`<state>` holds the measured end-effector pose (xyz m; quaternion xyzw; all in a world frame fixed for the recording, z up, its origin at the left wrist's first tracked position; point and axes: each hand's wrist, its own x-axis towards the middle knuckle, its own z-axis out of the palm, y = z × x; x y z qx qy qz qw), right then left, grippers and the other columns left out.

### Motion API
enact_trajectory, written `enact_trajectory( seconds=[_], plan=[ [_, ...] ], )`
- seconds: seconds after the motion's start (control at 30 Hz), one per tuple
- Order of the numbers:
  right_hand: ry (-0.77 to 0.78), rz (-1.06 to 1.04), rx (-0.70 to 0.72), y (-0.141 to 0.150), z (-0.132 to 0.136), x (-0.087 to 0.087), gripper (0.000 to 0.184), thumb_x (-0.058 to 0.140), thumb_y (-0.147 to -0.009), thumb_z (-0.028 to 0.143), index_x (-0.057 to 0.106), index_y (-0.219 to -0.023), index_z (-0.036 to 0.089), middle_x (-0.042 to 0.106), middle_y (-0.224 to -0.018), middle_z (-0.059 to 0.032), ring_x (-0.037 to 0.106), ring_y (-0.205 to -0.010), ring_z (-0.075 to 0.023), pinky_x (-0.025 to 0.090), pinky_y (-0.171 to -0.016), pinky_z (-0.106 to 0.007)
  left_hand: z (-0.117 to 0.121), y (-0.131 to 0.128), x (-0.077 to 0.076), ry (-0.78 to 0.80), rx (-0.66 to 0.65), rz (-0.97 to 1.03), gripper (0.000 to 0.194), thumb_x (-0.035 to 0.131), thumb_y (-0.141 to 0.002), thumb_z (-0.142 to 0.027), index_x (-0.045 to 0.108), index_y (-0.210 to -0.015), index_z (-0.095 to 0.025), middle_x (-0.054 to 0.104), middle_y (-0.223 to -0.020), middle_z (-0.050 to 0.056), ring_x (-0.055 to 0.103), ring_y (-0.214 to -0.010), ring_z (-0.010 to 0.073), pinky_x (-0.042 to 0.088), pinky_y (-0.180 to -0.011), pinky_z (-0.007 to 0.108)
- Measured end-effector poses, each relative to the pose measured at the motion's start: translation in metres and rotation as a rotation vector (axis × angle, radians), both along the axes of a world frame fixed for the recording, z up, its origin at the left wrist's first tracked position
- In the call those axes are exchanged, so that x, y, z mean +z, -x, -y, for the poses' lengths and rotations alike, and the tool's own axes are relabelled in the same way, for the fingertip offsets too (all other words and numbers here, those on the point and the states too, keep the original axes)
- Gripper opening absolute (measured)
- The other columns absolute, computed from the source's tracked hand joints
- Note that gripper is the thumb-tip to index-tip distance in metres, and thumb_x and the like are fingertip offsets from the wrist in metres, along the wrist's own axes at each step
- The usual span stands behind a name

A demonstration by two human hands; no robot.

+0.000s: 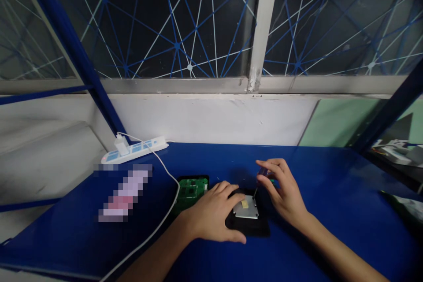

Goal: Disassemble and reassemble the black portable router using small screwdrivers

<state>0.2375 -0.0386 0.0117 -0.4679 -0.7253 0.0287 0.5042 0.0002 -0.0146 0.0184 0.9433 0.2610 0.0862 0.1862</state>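
My left hand [211, 213] lies over the left side of a small black device [249, 225] on the blue table, fingers curled round its edge. A silver metal plate [246, 208] with a small tan patch sits in the device. My right hand [282, 189] pinches a thin screwdriver [257, 186] upright, its tip at the plate's upper right corner. A green circuit board [191, 190] in a black frame lies just left of my left hand.
A white power strip [134, 150] with a plugged-in charger sits at the back left; its white cable [165, 213] runs toward the front edge. A blurred pink-white patch [124, 194] lies left. The blue table [330, 194] meets a white wall; clutter shows far right.
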Motion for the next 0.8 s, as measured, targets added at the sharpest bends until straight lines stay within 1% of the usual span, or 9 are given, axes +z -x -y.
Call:
enact_trajectory(
  seconds=[0.2,0.33,0.43,0.5,0.6,0.67,0.8],
  plan=[
    [-0.049,0.004,0.004,-0.0006,0.0001,0.003,0.028,0.058,-0.097,0.025,0.059,-0.124,0.03,0.052,-0.101,-0.0042,0.061,-0.081,-0.0161,0.057,-0.073,-0.034,-0.0003,0.0005,-0.0017,-0.019,0.002,-0.022,0.086,0.07,-0.073,-0.07,0.046,-0.144,-0.026,0.043,-0.151,0.013,0.038,-0.138,0.0389,0.031,-0.114,0.056],
    [-0.059,-0.003,-0.004,0.0005,-0.0007,0.0052,0.025,0.058,-0.096,0.023,0.061,-0.12,0.027,0.056,-0.1,-0.0055,0.063,-0.081,-0.0167,0.058,-0.072,-0.034,0.0001,0.0007,-0.0012,-0.015,0.005,-0.027,0.086,0.069,-0.074,-0.07,0.046,-0.144,-0.026,0.043,-0.152,0.013,0.038,-0.138,0.0385,0.03,-0.115,0.055],
    [0.001,-0.058,0.015,0.0009,0.0004,0.0054,0.029,0.055,-0.097,0.024,0.056,-0.127,0.027,0.061,-0.105,-0.0067,0.067,-0.084,-0.0174,0.06,-0.073,-0.034,0.0003,0.0009,-0.0001,-0.013,0.002,-0.031,0.088,0.069,-0.074,-0.071,0.046,-0.145,-0.025,0.043,-0.151,0.014,0.038,-0.138,0.0389,0.03,-0.115,0.055],
    [0.063,-0.102,0.04,0.001,0.0021,0.0054,0.033,0.05,-0.099,0.025,0.052,-0.132,0.027,0.065,-0.112,-0.0076,0.069,-0.089,-0.0181,0.061,-0.075,-0.033,0.0003,0.0007,0.0006,-0.012,0.002,-0.037,0.088,0.069,-0.073,-0.071,0.046,-0.145,-0.025,0.043,-0.151,0.014,0.038,-0.138,0.0394,0.03,-0.115,0.056],
    [0.105,-0.114,0.083,0.0005,0.0044,0.0057,0.031,0.044,-0.101,0.026,0.052,-0.131,0.027,0.064,-0.12,-0.0089,0.07,-0.098,-0.0199,0.061,-0.078,-0.034,0.0001,0.0003,0.0009,0.0,0.012,-0.041,0.088,0.069,-0.073,-0.071,0.045,-0.145,-0.027,0.043,-0.152,0.013,0.037,-0.138,0.0401,0.031,-0.114,0.057],
    [0.078,-0.101,0.089,-0.0002,0.0045,0.0056,0.028,0.046,-0.101,0.027,0.055,-0.127,0.027,0.062,-0.119,-0.0094,0.069,-0.097,-0.0204,0.061,-0.079,-0.036,-0.0001,0.0001,0.0002,0.006,0.014,-0.032,0.087,0.069,-0.073,-0.07,0.045,-0.145,-0.028,0.043,-0.152,0.013,0.037,-0.138,0.0401,0.03,-0.114,0.057],
    [-0.027,-0.048,0.031,-0.0024,0.0018,0.0054,0.022,0.059,-0.095,0.029,0.06,-0.118,0.027,0.057,-0.105,-0.0066,0.065,-0.084,-0.0188,0.059,-0.072,-0.035,-0.0004,0.0,-0.0015,0.002,0.007,-0.014,0.087,0.07,-0.073,-0.069,0.046,-0.145,-0.027,0.044,-0.15,0.012,0.039,-0.137,0.0387,0.031,-0.114,0.055]
  ],
)
